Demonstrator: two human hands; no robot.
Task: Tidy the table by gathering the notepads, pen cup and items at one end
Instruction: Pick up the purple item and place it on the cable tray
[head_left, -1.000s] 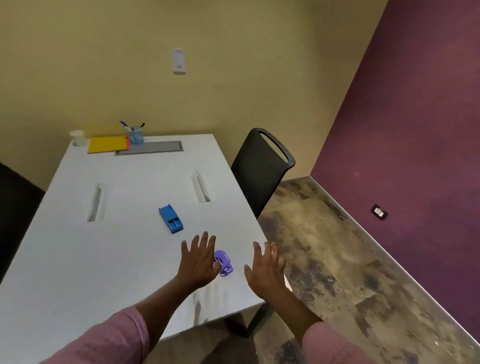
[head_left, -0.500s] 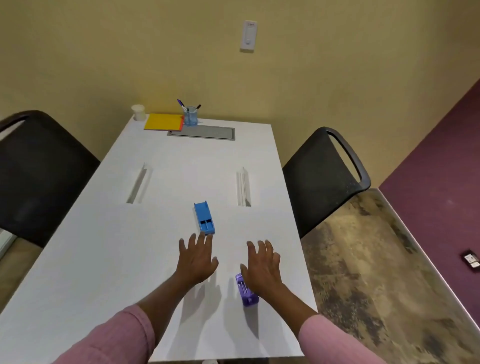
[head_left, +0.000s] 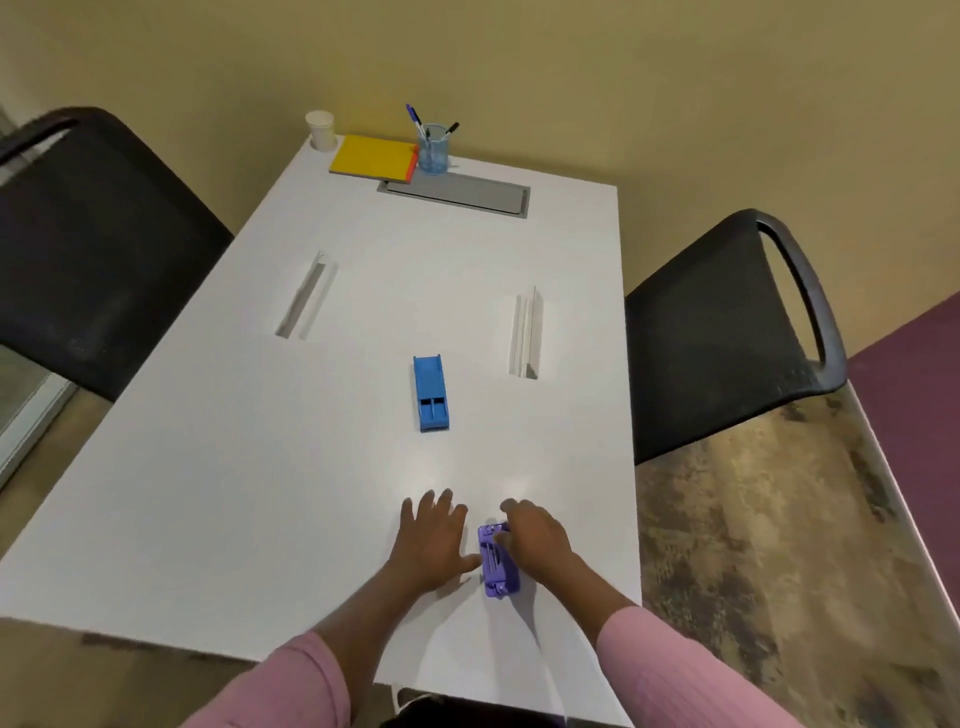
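- At the near end of the white table (head_left: 208, 493), close to its right edge, a small purple item (head_left: 500, 566) is lying lengthwise, pointing away from the person.
- The right hand (head_left: 537, 535) is covering the item's far end, with its fingers curling down around it. The thumb is hidden, so it is not possible to tell how firm the hold is.
- The left hand (head_left: 434, 540) is lying flat on the table just to the item's left, fingers spread and straight, holding nothing. Its thumb is reaching towards the item's side.
- Farther up the middle of the table, a blue item (head_left: 431, 393) is sitting alone, well apart from both hands.
- At the far end, by the wall, a yellow notepad (head_left: 373, 157) is lying with a clear pen cup (head_left: 432, 150) just beside its right edge and a white paper cup (head_left: 320, 130) at the left corner.
- A black chair is standing at each long side.
- The step in hand seems to be picking up the purple item. The next move is calling for a secure grip, a clean lift and a carry past the blue item, then a set-down near the notepad without knocking the pen cup.
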